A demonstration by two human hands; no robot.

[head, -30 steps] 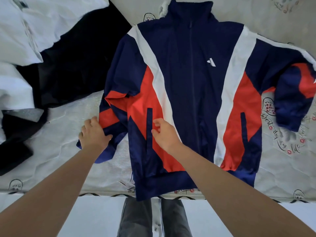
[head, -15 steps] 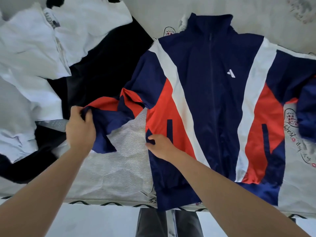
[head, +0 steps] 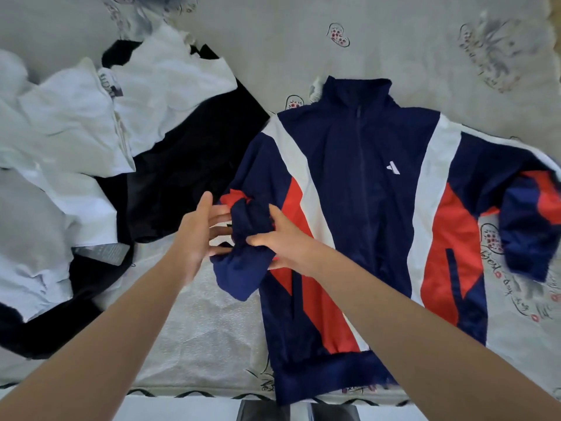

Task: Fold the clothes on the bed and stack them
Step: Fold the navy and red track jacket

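While the jacket (head: 358, 189) lies flat on the bed (head: 212, 329), its bunched sleeve (head: 249, 238) is grasped by the right hand (head: 282, 241); the left hand (head: 197, 235) is held loose-fingered beside the sleeve.

Reached forward with both bare forearms, converging at centre. Left hand (head: 197, 235) held open, palm turned inward, fingers spread and straight beside the bunched navy-blue jacket sleeve (head: 243, 256). Right hand (head: 279, 241) gripped that sleeve (thumb across the front, fingers wrapped behind).
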